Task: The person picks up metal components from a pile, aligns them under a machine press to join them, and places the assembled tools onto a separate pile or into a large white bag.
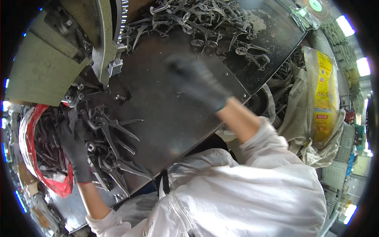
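A worker in a white top works at a dark metal table, both hands in dark grey gloves. The left hand reaches into the near side of a red-rimmed bag, its fingers stretched forward among dark metal parts; whether they grip one cannot be told. The right hand, blurred, hangs above the tabletop, well apart from the left and farther forward; how far its fingers are open, and whether they hold anything, cannot be made out.

Just right of the left hand, more loose parts with long, pointed arms lie heaped on the table, some jutting toward the middle. Beyond the right hand, a wide pile of similar pieces, several with round ends, spreads across the table's far side. A green-grey machine stands ahead of the left hand, beyond the bag. To the right of the right hand, past the table's edge, sits a pale sack with a yellow printed panel.
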A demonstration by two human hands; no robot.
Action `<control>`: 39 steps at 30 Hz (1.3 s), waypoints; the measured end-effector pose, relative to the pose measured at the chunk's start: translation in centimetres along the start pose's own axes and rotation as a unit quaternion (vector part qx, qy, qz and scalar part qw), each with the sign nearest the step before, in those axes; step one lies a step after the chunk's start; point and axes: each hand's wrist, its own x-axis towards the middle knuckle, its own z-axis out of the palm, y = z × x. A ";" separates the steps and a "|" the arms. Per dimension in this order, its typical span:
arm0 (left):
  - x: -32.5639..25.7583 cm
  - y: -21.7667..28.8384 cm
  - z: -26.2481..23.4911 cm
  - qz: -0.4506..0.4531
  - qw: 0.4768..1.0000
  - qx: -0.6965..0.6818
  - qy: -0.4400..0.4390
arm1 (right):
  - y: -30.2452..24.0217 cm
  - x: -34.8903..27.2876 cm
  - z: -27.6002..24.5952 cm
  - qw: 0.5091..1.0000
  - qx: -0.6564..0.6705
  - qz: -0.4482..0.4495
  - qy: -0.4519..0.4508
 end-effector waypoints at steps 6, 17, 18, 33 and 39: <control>-2.9 -7.6 -1.3 -0.083 0.993 0.057 -0.062 | 18.8 -3.2 -21.6 0.849 -0.519 0.081 0.053; 0.1 15.1 -0.9 0.009 0.935 -0.288 -0.207 | 20.3 3.4 -9.0 0.967 -0.230 -0.109 -0.026; 0.8 16.2 0.4 -0.004 0.904 -0.363 -0.226 | 19.5 3.9 -8.4 0.962 -0.257 -0.090 -0.013; -0.8 10.8 0.8 -0.376 0.742 -0.479 -0.280 | 9.4 7.2 6.5 0.964 -0.256 -0.033 -0.071; -2.0 10.8 1.5 -0.403 0.703 -0.541 -0.226 | 1.7 7.0 7.3 0.982 -0.159 0.015 -0.099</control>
